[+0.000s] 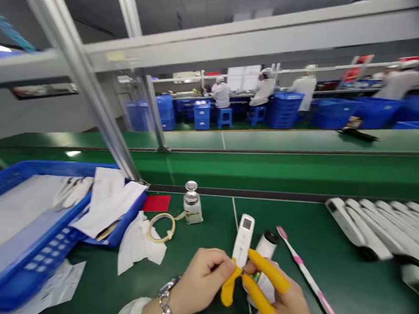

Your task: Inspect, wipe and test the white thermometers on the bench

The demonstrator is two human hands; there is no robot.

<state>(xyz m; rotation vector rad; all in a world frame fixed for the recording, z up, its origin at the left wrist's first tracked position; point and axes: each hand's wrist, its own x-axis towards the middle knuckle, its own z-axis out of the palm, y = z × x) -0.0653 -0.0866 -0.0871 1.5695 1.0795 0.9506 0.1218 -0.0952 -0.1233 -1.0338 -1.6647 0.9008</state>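
A slim white handheld device [243,236] with a small dark screen points away from me, its lower end between my hands. My left hand [203,279], wearing a metal watch [167,303], is closed with its thumb and curled fingers at that end. A yellow finger cover [229,287] shows below its thumb. My right hand [287,300] has yellow covers on two fingers, which close in from the right; what they pinch is too small to make out. Beside it lies a white cylinder with a black cap [268,244], partly hidden. A pink-and-white toothbrush [305,272] lies further right.
Similar white devices [382,226] lie in a row at right. A metal-topped bottle [192,208], tape roll [160,228], white cloth [138,245] and red card [157,203] stand or lie left of centre. A blue tray [57,239] fills the left. People in white work beyond.
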